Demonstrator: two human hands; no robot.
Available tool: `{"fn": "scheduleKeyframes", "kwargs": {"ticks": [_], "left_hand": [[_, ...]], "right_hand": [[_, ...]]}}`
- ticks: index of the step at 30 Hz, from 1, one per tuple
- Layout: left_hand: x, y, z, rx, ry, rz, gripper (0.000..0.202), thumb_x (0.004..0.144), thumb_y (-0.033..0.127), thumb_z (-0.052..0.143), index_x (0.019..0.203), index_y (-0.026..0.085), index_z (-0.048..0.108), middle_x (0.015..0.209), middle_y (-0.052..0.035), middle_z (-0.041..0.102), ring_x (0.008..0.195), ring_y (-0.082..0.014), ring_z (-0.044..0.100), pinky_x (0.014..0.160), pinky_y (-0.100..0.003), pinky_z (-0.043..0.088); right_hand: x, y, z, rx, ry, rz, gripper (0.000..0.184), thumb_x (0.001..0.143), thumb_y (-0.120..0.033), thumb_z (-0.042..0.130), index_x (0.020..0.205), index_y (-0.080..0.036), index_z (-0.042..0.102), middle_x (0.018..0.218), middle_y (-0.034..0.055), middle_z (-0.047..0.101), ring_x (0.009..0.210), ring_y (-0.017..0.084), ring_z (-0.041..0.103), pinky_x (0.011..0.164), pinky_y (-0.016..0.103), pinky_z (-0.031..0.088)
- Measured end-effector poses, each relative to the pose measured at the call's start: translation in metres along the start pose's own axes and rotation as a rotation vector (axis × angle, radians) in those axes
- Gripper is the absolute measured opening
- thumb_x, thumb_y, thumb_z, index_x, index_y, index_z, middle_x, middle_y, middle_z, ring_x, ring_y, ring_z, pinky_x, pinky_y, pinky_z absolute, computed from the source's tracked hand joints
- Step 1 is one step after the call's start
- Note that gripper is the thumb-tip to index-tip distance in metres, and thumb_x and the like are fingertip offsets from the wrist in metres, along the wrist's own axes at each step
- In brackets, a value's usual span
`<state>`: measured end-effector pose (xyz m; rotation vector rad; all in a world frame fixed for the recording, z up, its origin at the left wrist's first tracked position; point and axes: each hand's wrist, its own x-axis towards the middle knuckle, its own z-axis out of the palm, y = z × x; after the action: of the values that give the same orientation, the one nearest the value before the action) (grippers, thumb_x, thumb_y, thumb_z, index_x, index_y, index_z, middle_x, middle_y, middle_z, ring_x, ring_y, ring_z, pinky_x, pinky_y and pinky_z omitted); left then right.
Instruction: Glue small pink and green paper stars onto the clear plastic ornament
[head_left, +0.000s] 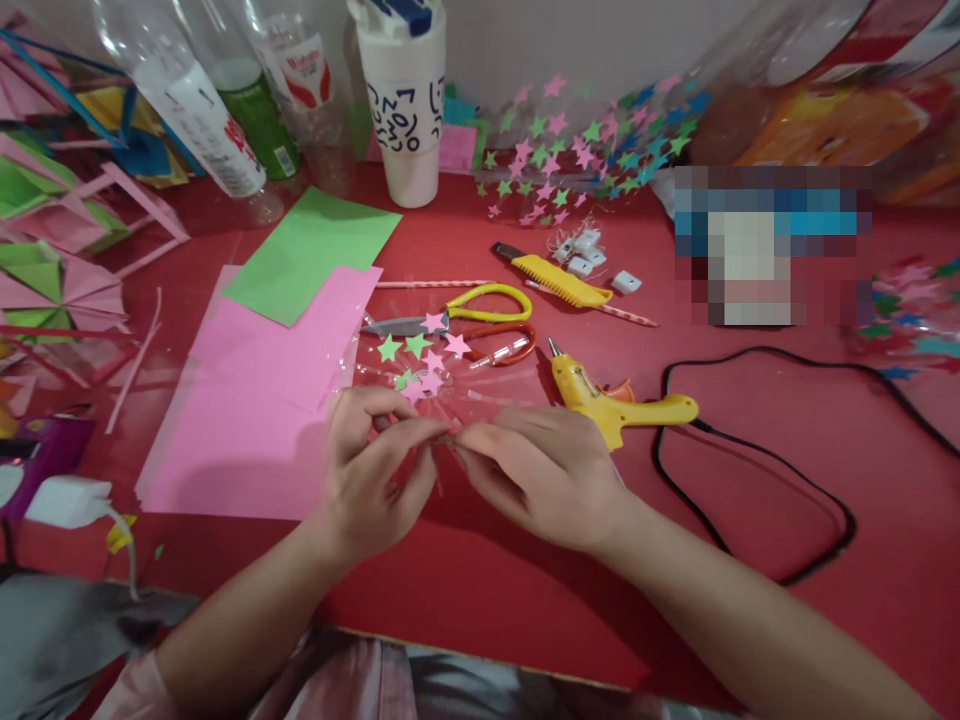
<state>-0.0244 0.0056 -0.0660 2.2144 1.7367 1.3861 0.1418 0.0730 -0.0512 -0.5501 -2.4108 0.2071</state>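
My left hand [379, 475] and my right hand [544, 475] meet over the front of the red table, fingertips pinched together. What lies between them is too small and covered to name. Just beyond the fingers is a clear plastic piece with thin strips fanning outward, and pink and green paper stars [430, 383] sit on it. Behind it, scissors [491, 302] with one yellow and one red handle lie partly under the clear strips. To the right of my right hand is a yellow glue gun [592, 395], its nozzle pointing away from me.
Pink paper sheets [247, 420] and a green sheet [315, 255] lie at left. A yellow cutter [555, 280] rests near small white pieces [583, 255]. Bottles [191, 120] and a white cup [405, 110] stand behind. A black cord [757, 350] loops at right; star-covered plastic [577, 150] is at the back.
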Motion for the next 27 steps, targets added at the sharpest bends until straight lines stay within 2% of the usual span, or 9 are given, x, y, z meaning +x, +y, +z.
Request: {"fn": "scheduleKeyframes", "kwargs": {"ticks": [11,18,27], "left_hand": [[-0.0013,0.0031,-0.0041,-0.087,-0.028,-0.011,0.025,0.074,0.009,0.060,0.099,0.016,0.062,0.092,-0.0066,0.055,0.082,-0.0175,0.052,0.066,-0.032,0.045],[0.0008,0.0047,-0.0027,-0.068,-0.013,-0.047,0.017,0.079,0.009,0.059,0.092,0.019,0.062,0.087,-0.0032,0.056,0.081,-0.0152,0.053,0.067,-0.029,0.045],[0.0002,0.0064,-0.0054,0.017,-0.075,-0.122,0.009,0.084,0.013,0.057,0.086,0.019,0.063,0.088,-0.0031,0.056,0.084,-0.0145,0.055,0.072,-0.028,0.048]], "right_hand": [[-0.0010,-0.0059,-0.0008,0.130,-0.045,0.148,0.014,0.090,-0.015,0.049,0.080,-0.017,0.059,0.057,-0.0040,0.055,0.051,0.008,0.043,0.051,0.020,0.033],[-0.0013,-0.0085,0.0003,0.165,-0.073,0.189,0.012,0.089,-0.016,0.048,0.083,-0.016,0.058,0.059,-0.0040,0.056,0.053,0.008,0.046,0.052,0.020,0.033],[-0.0026,-0.0092,0.0034,0.188,-0.046,0.221,0.010,0.090,-0.017,0.049,0.090,-0.017,0.058,0.065,-0.0025,0.062,0.055,0.008,0.051,0.054,0.021,0.034]]}}
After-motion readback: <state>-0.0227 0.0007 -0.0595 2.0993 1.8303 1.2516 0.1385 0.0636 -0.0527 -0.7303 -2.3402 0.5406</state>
